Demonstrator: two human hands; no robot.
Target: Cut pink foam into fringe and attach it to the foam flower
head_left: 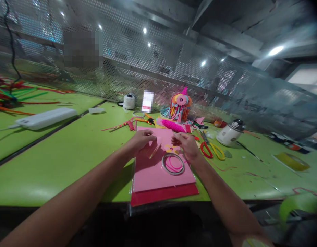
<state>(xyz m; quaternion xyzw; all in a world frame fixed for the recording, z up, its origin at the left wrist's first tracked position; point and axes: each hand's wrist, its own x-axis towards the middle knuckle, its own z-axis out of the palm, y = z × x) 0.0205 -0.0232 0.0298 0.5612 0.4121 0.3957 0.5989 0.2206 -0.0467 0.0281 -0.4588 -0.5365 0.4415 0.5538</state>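
Note:
My left hand (pixel 142 141) is closed, thumb against fingers, on a piece of pink paper (pixel 153 148) that hangs below it, its shape hard to make out. Across from it my right hand (pixel 186 144) is in a pinch; whatever is between its fingertips is too small to tell. Both hands are over a stack of pink sheets (pixel 153 175) with a red sheet (pixel 163 196) under it. Between them lies a yellow and pink paper flower (pixel 171 148). A roll of tape (pixel 173 163) rests flat on the pink sheets, with thin pink cord inside its ring.
Red-and-yellow scissors (pixel 211 150) lie right of the sheets. Behind are a bundle of magenta yarn (pixel 173 125), a tasselled paper ornament (pixel 180 103), a phone (pixel 147 101) and a white spool (pixel 129 102). A white bottle (pixel 229 133) stands right; a power strip (pixel 46 118) lies left.

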